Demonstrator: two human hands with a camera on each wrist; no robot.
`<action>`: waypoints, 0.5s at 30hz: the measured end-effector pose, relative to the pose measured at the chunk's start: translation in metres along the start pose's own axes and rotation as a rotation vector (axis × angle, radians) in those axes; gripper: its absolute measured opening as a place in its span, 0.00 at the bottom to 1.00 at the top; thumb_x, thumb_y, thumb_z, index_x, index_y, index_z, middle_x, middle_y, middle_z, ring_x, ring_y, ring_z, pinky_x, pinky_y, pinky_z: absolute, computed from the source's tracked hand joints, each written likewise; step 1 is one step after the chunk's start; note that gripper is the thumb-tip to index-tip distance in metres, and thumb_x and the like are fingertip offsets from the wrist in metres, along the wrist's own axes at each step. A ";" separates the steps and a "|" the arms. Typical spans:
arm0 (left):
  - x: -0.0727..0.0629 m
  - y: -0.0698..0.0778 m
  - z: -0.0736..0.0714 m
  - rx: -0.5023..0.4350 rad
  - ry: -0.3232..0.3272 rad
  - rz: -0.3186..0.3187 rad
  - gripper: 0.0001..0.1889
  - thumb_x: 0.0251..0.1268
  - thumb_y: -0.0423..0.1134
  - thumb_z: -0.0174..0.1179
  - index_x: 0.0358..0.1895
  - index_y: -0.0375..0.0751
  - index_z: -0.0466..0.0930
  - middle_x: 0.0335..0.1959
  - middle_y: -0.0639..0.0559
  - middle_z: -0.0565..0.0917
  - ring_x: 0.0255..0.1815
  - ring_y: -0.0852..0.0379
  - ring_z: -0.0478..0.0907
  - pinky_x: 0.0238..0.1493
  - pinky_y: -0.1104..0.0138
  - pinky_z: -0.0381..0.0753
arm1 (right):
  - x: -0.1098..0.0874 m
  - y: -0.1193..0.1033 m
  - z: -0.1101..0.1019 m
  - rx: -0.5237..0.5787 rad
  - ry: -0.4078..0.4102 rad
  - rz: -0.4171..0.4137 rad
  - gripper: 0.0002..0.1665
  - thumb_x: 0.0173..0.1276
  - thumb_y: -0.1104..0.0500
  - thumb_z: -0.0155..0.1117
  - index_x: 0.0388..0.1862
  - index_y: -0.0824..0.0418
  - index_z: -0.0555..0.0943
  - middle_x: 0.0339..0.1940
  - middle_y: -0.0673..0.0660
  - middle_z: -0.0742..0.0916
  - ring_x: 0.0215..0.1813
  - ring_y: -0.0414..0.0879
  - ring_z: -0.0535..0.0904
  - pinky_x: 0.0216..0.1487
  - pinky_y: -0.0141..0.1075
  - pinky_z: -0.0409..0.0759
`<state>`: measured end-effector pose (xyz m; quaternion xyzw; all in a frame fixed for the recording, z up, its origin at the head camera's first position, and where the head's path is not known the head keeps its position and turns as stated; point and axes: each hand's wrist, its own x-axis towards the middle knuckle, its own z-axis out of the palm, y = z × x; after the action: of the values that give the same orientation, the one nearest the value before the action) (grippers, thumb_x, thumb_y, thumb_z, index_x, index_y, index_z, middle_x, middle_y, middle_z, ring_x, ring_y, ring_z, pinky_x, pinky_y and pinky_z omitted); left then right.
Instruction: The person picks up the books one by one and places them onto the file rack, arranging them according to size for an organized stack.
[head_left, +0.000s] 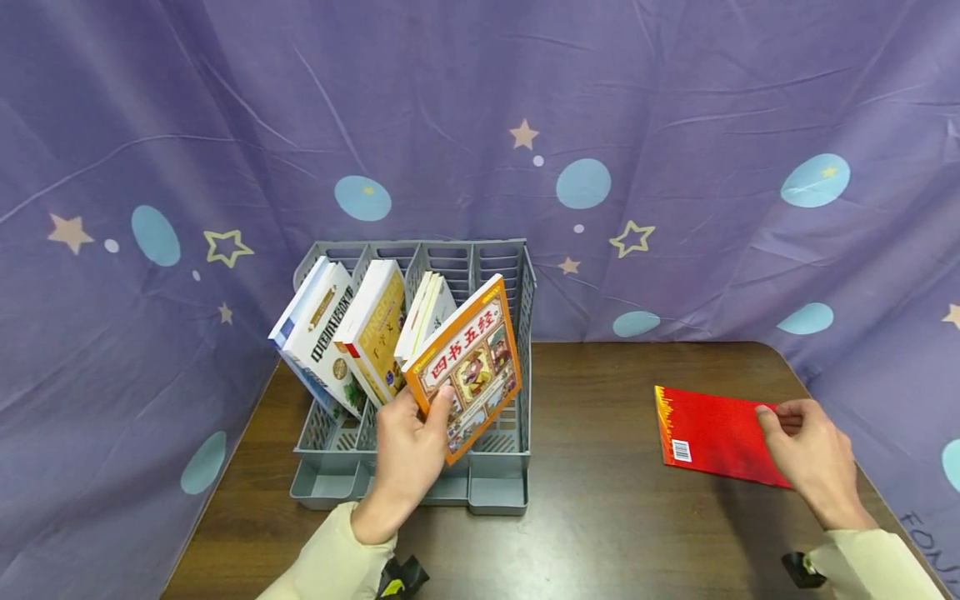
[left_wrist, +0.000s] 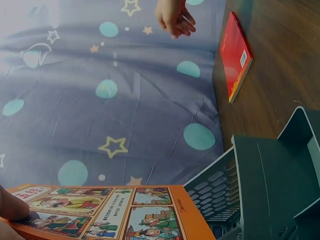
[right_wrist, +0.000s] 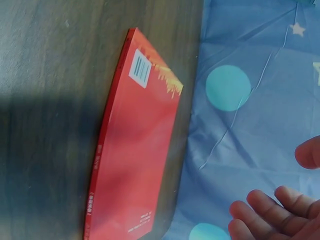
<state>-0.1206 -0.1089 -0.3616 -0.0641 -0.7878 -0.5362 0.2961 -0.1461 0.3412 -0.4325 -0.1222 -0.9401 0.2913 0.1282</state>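
Observation:
My left hand grips an orange-bordered picture book by its lower left edge, thumb across the front cover. The book is tilted and overlaps the right side of a grey divided book rack in the head view. In the left wrist view its illustrated cover fills the bottom. On the table at the right lies a red book, barcode side up. My right hand hovers over its right end with fingers loosely bent and nothing in them; the right wrist view shows the fingers apart from the book.
Several books lean in the rack: a white one at the left, a yellow one beside it, and thin pale ones in the following slot. A purple patterned curtain surrounds the brown wooden table.

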 end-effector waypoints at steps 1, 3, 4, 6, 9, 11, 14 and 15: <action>0.001 -0.001 0.000 -0.005 0.009 -0.003 0.07 0.63 0.30 0.61 0.41 0.30 0.83 0.34 0.41 0.87 0.32 0.52 0.85 0.31 0.65 0.83 | 0.000 0.002 0.000 -0.005 -0.005 0.006 0.26 0.70 0.43 0.53 0.48 0.66 0.75 0.44 0.67 0.83 0.44 0.62 0.77 0.36 0.45 0.66; 0.001 -0.003 -0.001 -0.018 0.026 -0.009 0.08 0.63 0.30 0.61 0.42 0.30 0.83 0.34 0.41 0.87 0.33 0.51 0.85 0.32 0.66 0.83 | 0.001 0.005 0.000 -0.018 -0.018 0.020 0.27 0.70 0.43 0.53 0.49 0.67 0.74 0.44 0.68 0.83 0.44 0.63 0.76 0.35 0.45 0.66; 0.002 -0.004 -0.001 -0.027 0.034 -0.012 0.08 0.64 0.30 0.60 0.42 0.29 0.83 0.34 0.40 0.87 0.33 0.51 0.85 0.32 0.66 0.83 | 0.002 0.007 0.000 -0.023 -0.022 0.024 0.28 0.70 0.43 0.53 0.49 0.67 0.74 0.44 0.68 0.83 0.44 0.63 0.76 0.35 0.46 0.67; 0.002 -0.007 0.000 -0.044 0.047 -0.013 0.08 0.64 0.30 0.60 0.43 0.29 0.83 0.35 0.40 0.87 0.34 0.49 0.85 0.33 0.65 0.84 | 0.003 0.011 0.000 -0.034 -0.029 0.032 0.28 0.70 0.43 0.53 0.49 0.68 0.74 0.45 0.69 0.83 0.44 0.65 0.76 0.36 0.48 0.67; 0.003 -0.012 0.002 -0.039 0.067 -0.011 0.08 0.64 0.30 0.60 0.43 0.29 0.83 0.35 0.39 0.86 0.34 0.49 0.85 0.33 0.63 0.84 | 0.004 0.016 0.001 -0.053 -0.041 0.044 0.30 0.70 0.42 0.52 0.50 0.69 0.74 0.46 0.70 0.82 0.45 0.67 0.75 0.37 0.51 0.68; 0.004 -0.015 0.005 -0.040 0.076 -0.008 0.08 0.64 0.29 0.60 0.43 0.28 0.83 0.35 0.39 0.86 0.34 0.48 0.85 0.33 0.63 0.84 | 0.005 0.020 0.001 -0.068 -0.054 0.050 0.31 0.70 0.41 0.52 0.51 0.69 0.73 0.46 0.71 0.82 0.45 0.68 0.75 0.36 0.52 0.68; 0.005 -0.018 0.009 -0.044 0.083 -0.017 0.08 0.63 0.28 0.60 0.42 0.28 0.83 0.35 0.39 0.86 0.33 0.48 0.85 0.32 0.62 0.84 | 0.006 0.025 0.001 -0.090 -0.078 0.058 0.32 0.69 0.41 0.52 0.52 0.70 0.73 0.46 0.71 0.82 0.44 0.68 0.75 0.34 0.51 0.69; 0.006 -0.018 0.010 -0.043 0.086 -0.023 0.08 0.63 0.28 0.60 0.42 0.28 0.83 0.35 0.39 0.86 0.33 0.49 0.85 0.32 0.61 0.84 | 0.006 0.027 0.001 -0.096 -0.083 0.060 0.32 0.69 0.40 0.52 0.52 0.70 0.73 0.45 0.71 0.82 0.44 0.68 0.75 0.33 0.51 0.69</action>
<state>-0.1369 -0.1086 -0.3756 -0.0381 -0.7634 -0.5586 0.3221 -0.1477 0.3641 -0.4475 -0.1442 -0.9534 0.2542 0.0745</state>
